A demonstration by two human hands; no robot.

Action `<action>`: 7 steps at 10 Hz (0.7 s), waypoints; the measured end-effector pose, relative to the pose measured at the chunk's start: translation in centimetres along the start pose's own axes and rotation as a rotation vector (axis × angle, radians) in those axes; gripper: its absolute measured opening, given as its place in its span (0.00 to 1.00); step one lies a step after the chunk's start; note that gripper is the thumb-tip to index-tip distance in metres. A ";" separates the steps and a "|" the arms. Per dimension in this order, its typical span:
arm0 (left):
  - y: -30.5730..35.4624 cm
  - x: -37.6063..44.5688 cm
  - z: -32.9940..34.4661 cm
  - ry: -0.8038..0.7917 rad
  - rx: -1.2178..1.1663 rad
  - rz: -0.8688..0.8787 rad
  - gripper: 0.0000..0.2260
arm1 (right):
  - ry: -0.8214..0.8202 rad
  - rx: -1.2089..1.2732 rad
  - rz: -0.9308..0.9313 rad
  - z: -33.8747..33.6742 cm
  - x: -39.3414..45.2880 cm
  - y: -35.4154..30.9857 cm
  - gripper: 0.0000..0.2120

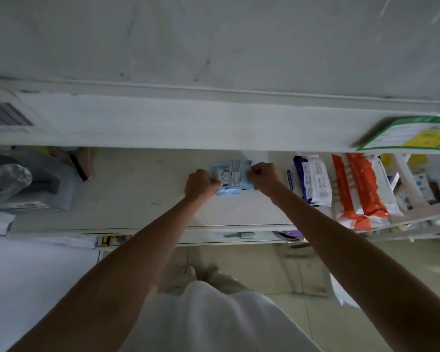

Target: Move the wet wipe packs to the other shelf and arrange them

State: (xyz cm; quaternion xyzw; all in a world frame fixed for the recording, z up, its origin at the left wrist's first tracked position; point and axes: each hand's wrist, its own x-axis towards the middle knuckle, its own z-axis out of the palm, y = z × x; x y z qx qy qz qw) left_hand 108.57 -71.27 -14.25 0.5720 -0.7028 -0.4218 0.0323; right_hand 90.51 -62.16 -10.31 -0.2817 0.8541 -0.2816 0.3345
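A light blue wet wipe pack (232, 177) sits over the middle of a white shelf (142, 199). My left hand (200, 184) grips its left end and my right hand (264, 179) grips its right end. Whether the pack rests on the shelf board or hangs just above it, I cannot tell. To the right, a purple and white wipe pack (314, 180) stands on the same shelf, with orange and white wipe packs (361, 189) beside it.
A grey plastic-wrapped bundle (15, 181) fills the shelf's left end. A white board (163, 123) overhangs the shelf from above. A green and yellow sign (412, 134) hangs at the upper right. A white rack (417, 189) stands past the orange packs. Tiled floor lies below.
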 end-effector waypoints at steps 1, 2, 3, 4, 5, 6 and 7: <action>-0.6 -0.1 -0.7 0.073 -0.115 0.008 0.18 | 0.013 -0.077 -0.046 1.6 -0.9 -0.2 0.11; -0.5 -2.0 -1.1 0.116 -0.212 0.041 0.16 | 0.051 -0.125 -0.007 3.5 -1.9 -1.3 0.06; -0.8 -2.5 -1.1 0.077 -0.247 0.085 0.11 | 0.080 -0.133 0.036 4.8 -2.8 -2.2 0.13; -0.8 -2.6 -0.5 0.079 -0.100 0.125 0.13 | 0.094 -0.142 0.045 5.0 -3.4 -2.2 0.14; -0.4 -3.1 0.2 0.143 -0.097 0.132 0.12 | 0.119 -0.232 0.011 4.6 -3.8 -1.9 0.16; -1.2 -2.4 1.7 0.203 -0.174 0.135 0.13 | 0.169 -0.277 -0.032 4.1 -4.3 -1.1 0.20; -2.3 -2.4 2.1 0.233 -0.396 0.120 0.15 | 0.175 -0.126 -0.050 3.3 -5.5 -0.3 0.19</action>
